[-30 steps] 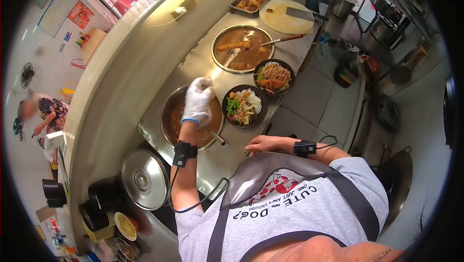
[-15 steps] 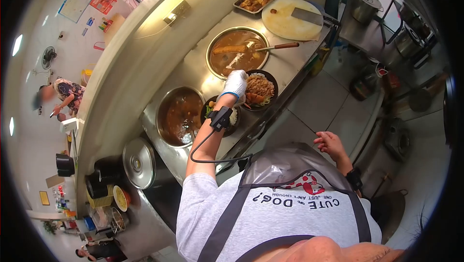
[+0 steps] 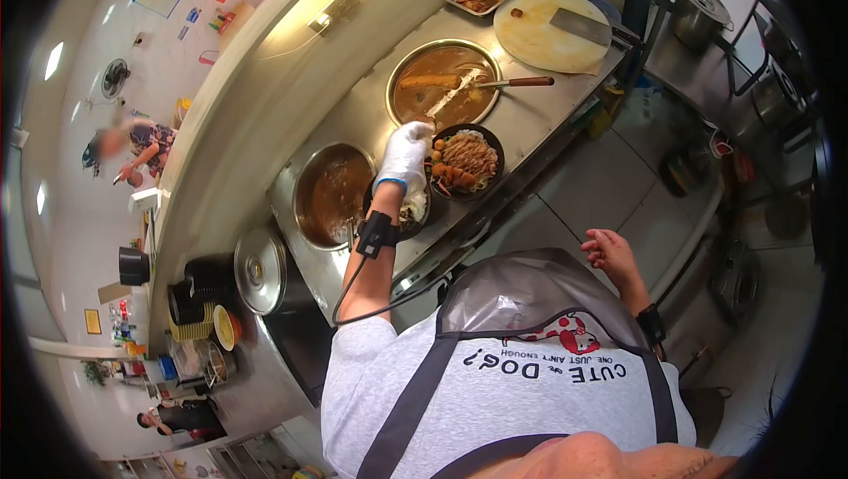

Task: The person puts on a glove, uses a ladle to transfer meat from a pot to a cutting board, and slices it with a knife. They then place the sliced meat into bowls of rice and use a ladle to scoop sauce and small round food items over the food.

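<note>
White plastic gloves the left hand (image 3: 405,154), fingers drawn together, contents unclear, beside a filled round black bowl (image 3: 501,161); the bare right hand (image 3: 611,255) hangs loosely spread; what remains is unclear.

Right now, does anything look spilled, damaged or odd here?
Nothing looks clearly spilled or damaged. Slightly odd: a brown morsel lies alone on the stained cutting board, away from other food, and the left hand is gloved but the right hand is bare.

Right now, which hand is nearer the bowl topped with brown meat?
Left. The left hand, gloved, is just left of the bowl; the right hand is farther off, beyond the counter's edge.
</note>
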`<state>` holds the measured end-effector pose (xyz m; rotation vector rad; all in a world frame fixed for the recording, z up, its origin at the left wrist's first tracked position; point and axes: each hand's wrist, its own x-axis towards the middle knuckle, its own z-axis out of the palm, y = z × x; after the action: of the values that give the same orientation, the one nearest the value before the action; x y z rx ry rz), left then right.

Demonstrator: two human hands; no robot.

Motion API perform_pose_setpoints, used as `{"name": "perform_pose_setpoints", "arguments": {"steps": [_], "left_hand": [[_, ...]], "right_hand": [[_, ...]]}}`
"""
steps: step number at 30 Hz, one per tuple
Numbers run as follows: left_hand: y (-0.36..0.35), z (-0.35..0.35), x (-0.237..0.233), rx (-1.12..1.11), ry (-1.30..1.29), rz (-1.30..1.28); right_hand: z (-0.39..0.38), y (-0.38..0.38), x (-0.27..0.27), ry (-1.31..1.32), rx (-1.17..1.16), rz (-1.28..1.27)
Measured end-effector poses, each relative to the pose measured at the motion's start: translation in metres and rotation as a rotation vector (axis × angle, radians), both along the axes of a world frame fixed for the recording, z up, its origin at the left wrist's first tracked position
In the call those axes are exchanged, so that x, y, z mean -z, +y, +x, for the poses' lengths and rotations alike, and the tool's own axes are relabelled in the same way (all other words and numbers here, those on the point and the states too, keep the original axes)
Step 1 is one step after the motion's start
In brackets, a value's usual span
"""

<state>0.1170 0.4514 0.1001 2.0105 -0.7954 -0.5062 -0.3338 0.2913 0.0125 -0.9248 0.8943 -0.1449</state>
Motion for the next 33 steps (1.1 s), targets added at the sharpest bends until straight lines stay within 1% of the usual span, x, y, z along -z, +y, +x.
{"name": "perform_pose_setpoints", "arguments": {"steps": [1,3,5,7,9,10,11,13,15,19,21,22,24,25,28,29,31,32,33], "left_hand": [[0.004,-0.004,-0.012,-0.072,0.296,-0.170],[0.014,-0.005,-0.031,-0.111,0.419,-0.329],[0.020,-0.022,-0.061,-0.215,0.486,-0.427],[0.027,-0.029,-0.073,-0.276,0.518,-0.471],[0.033,-0.040,-0.085,-0.341,0.670,-0.707],[0.037,-0.039,-0.085,-0.340,0.732,-0.760],[0.038,-0.043,-0.086,-0.348,0.734,-0.758],[0.036,-0.055,-0.097,-0.377,0.815,-0.896],[0.037,-0.054,-0.085,-0.341,0.832,-0.917],[0.023,-0.044,-0.069,-0.479,0.937,-0.970],[0.017,-0.038,-0.058,-0.587,0.973,-1.010],[0.018,-0.031,-0.049,-0.581,0.987,-1.046],[0.015,-0.023,-0.038,-0.626,1.008,-1.117],[0.015,-0.021,-0.036,-0.642,1.019,-1.168],[0.010,-0.016,-0.038,-0.728,0.967,-1.178],[0.008,-0.012,-0.039,-0.745,0.958,-1.190],[0.006,-0.011,-0.040,-0.796,0.901,-1.152],[0.005,-0.013,-0.043,-0.820,0.893,-1.160],[0.004,-0.013,-0.047,-0.836,0.879,-1.187]], "right_hand": [[-0.002,-0.003,0.000,0.002,-0.015,0.002],[-0.005,-0.014,-0.001,0.032,-0.006,0.002],[-0.002,-0.024,-0.005,0.039,-0.025,-0.013],[0.006,-0.034,-0.008,0.045,-0.036,-0.024],[0.019,-0.047,-0.010,0.015,-0.033,-0.071],[0.028,-0.053,-0.012,0.018,-0.042,-0.069],[0.038,-0.060,-0.014,0.002,-0.053,-0.093],[0.060,-0.071,-0.022,-0.005,-0.061,-0.115],[0.084,-0.081,-0.036,-0.048,-0.062,-0.148],[0.125,-0.108,-0.057,-0.036,-0.091,-0.217],[0.145,-0.124,-0.063,-0.030,-0.120,-0.298],[0.154,-0.132,-0.067,-0.010,-0.150,-0.301],[0.173,-0.152,-0.075,0.022,-0.159,-0.393],[0.182,-0.161,-0.078,0.036,-0.189,-0.391],[0.212,-0.190,-0.087,0.071,-0.221,-0.549],[0.223,-0.198,-0.087,0.067,-0.242,-0.551],[0.242,-0.210,-0.086,0.089,-0.315,-0.663],[0.251,-0.214,-0.085,0.086,-0.339,-0.661],[0.260,-0.217,-0.084,0.086,-0.353,-0.737]]}}
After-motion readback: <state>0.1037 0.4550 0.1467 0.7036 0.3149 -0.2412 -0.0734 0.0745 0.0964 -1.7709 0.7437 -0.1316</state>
